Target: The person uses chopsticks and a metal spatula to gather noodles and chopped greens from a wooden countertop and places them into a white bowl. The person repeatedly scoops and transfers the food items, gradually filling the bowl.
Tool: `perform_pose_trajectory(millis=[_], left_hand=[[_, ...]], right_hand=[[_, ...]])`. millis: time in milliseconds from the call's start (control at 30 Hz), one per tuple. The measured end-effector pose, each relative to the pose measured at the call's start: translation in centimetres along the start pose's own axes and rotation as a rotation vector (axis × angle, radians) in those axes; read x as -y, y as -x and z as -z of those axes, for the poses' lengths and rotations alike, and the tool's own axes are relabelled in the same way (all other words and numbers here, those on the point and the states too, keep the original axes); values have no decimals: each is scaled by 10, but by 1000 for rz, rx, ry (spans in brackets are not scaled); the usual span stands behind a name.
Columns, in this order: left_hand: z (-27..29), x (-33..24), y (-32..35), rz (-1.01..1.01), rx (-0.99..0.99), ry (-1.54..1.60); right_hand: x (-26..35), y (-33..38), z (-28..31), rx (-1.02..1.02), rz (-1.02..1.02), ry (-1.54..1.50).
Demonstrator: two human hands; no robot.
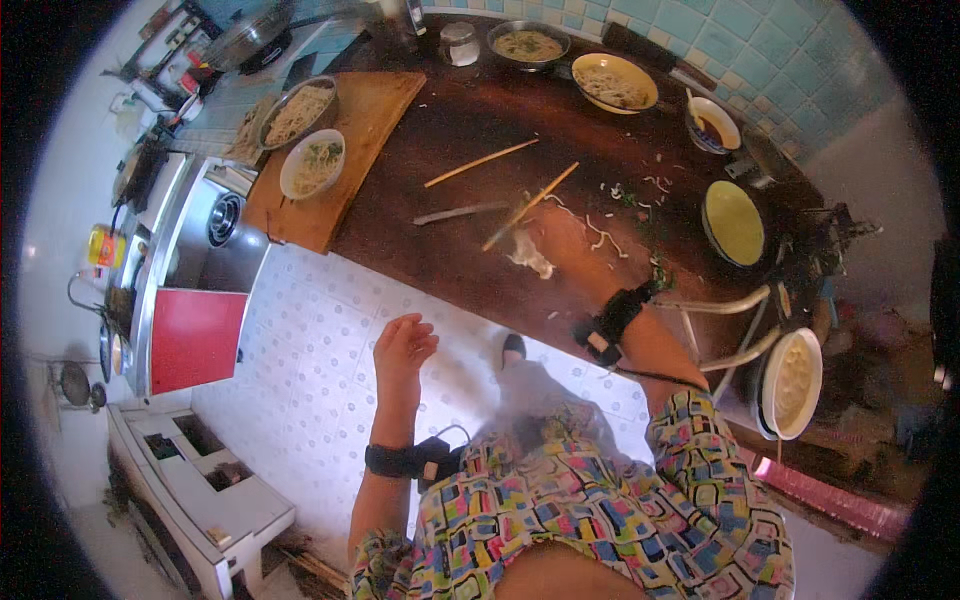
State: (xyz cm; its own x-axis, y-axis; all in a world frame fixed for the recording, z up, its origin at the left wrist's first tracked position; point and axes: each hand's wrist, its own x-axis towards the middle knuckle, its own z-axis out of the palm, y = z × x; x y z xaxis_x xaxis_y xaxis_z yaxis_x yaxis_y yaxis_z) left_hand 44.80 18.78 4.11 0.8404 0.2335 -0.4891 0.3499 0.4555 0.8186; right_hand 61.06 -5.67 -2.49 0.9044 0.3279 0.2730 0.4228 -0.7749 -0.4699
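My right hand (558,236), blurred, reaches low over the dark wooden table. A white crumpled cloth or tissue (530,254) shows at its fingers, seemingly gripped against the tabletop. One chopstick (532,205) lies just left of that hand, and a second chopstick (481,163) is farther off. Beside them rests a greyish flat stick or blade (461,213). Loose noodle scraps (600,235) and green bits (628,197) are scattered to the right of the hand. My left hand (403,343) hangs above the floor, fingers loosely bent and apart, holding nothing.
Bowls of noodles (313,165) stand on a wooden board (375,130) at left. Along the back are a jar (459,45) and several bowls. A yellow-green bowl (733,223) stands at right, near a chair frame (735,300) and a white tub (792,385).
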Motion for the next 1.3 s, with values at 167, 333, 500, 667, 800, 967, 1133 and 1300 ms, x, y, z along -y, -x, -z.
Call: perform_pose_trajectory(millis=[167,333,500,667,800,967,1133,1300], left_hand=[[-13,-22,-62,-37,33,-107],[-25,-21,-155,-195,123,-324],[-48,-15,-262,-537,164,-998],[-72,-25,-288,-543,171,-1552],[-81,-33,-303,-488,295,-1659],[-78,-32,-300,-597,411,-1516],[-79,-57,-269,-498,548,-1155],[-94,-74,-249,-404,547,-873]], right_hand=[[-27,-54,-20,286,47,207],[-20,-67,-15,497,126,376],[-12,-69,8,386,132,273],[4,-76,18,199,-7,152],[22,-84,12,15,-73,144],[34,-106,-8,-37,-130,198],[44,-125,-23,-124,-18,131],[37,-133,-15,-39,-136,168]])
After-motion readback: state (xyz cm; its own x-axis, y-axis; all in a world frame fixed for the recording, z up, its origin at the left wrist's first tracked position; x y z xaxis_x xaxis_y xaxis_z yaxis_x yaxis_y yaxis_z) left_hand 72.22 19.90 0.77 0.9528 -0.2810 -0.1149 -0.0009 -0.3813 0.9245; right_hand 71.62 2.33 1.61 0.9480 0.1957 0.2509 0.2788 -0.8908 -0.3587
